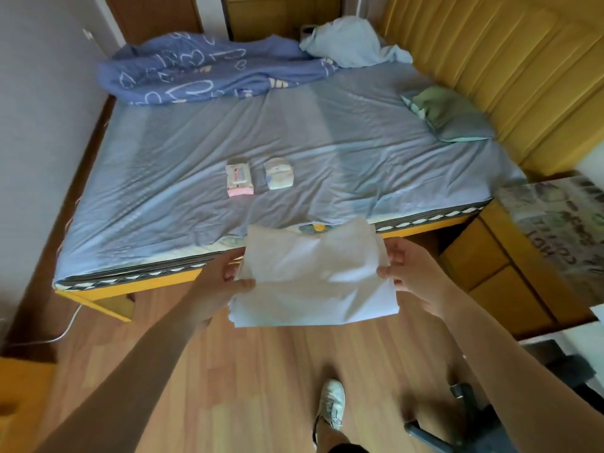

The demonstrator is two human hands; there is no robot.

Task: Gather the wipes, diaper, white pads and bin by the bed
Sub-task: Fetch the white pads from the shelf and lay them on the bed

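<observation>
I hold a stack of white pads [313, 276] in front of me, just short of the bed's near edge. My left hand [219, 282] grips its left side and my right hand [411, 273] grips its right side. On the blue sheet of the bed [359, 152] lie a pink-and-white pack of wipes [239, 179] and, just to its right, a folded white diaper [278, 173]. They are apart from each other, near the middle of the mattress. No bin is in view.
A crumpled blue duvet [202, 70] and a pale cloth [353, 40] lie at the far end, with a green pillow [447, 114] at right. A yellow nightstand [500, 266] stands right of the bed. An office chair base [457, 420] and my shoe [331, 403] are on the wooden floor.
</observation>
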